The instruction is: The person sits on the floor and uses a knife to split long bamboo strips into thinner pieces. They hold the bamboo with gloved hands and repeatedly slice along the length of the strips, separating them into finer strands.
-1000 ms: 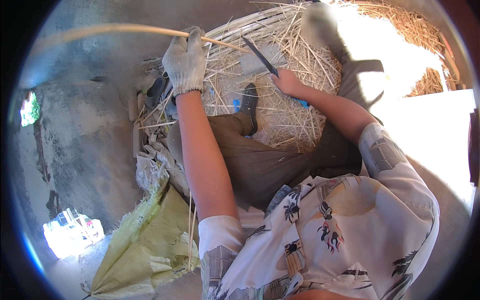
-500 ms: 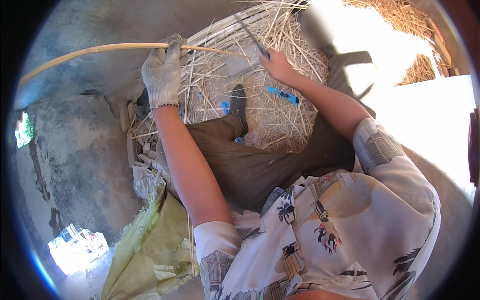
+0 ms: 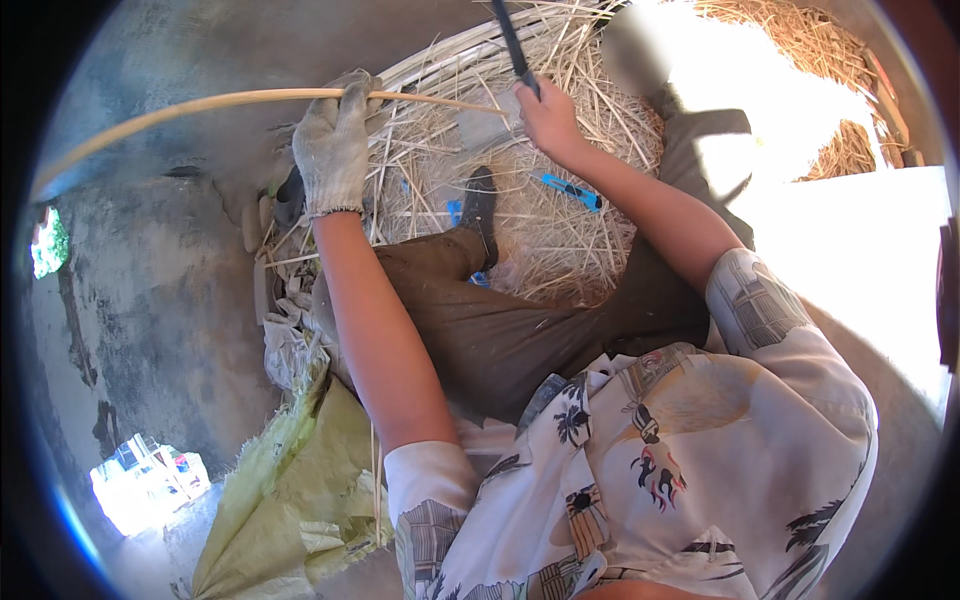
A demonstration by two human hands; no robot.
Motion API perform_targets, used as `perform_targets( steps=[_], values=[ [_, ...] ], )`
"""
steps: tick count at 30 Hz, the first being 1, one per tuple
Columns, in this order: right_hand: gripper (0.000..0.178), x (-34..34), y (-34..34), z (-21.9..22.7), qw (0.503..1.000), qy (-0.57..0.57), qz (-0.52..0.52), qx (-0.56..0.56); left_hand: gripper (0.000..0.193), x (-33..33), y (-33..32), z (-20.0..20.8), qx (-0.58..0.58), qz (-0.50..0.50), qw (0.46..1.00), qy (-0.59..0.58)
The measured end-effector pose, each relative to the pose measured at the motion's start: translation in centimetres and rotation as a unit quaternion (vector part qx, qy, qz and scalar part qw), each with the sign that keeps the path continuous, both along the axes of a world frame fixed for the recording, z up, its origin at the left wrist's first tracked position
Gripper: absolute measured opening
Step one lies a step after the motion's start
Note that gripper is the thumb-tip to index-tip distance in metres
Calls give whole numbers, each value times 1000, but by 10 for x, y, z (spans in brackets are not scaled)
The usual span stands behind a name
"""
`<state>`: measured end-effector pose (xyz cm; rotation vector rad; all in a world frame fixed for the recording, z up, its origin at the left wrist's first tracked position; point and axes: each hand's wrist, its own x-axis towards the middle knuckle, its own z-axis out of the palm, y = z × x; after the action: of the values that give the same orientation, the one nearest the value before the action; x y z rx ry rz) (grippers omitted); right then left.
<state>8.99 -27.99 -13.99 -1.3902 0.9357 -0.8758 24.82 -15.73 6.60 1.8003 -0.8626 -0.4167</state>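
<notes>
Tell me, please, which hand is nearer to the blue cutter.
Right. The right hand, gripping a dark blade, is just beyond the blue cutter; the gloved left hand, holding a pale strip, is farther off to the cutter's left.

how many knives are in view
2: a dark knife in the right hand, and a blue box cutter on the straw. Others may be hidden under it.

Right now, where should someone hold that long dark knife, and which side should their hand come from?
Probably by the lower end, coming from the person's own right and near side. The right hand wraps the knife there, and the long, thin part sticks out beyond it, pointing away from the body, so that part looks best left alone.
</notes>
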Motion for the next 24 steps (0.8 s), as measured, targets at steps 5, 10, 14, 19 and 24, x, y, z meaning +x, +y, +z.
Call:
perform_targets(
  steps=[5, 10, 14, 19, 24],
  values=[
    [41, -12, 19, -90, 976, 151, 41, -154, 36, -7, -9, 4, 18, -33, 999, -15],
    [39, -10, -3, 2, 979, 118, 79, 145, 39, -4, 15, 8, 67, 0, 997, -30],
    [31, -6, -4, 10, 985, -122, -123, -3, 40, -5, 13, 11, 78, -21, 996, -35],
    [43, -11, 26, -58, 958, 268, 102, -13, 36, -15, 2, 16, 81, -37, 996, -20],
    [43, -13, -18, 10, 999, 48, -21, 12, 31, -11, 5, 17, 126, -28, 989, -77]
  ],
)
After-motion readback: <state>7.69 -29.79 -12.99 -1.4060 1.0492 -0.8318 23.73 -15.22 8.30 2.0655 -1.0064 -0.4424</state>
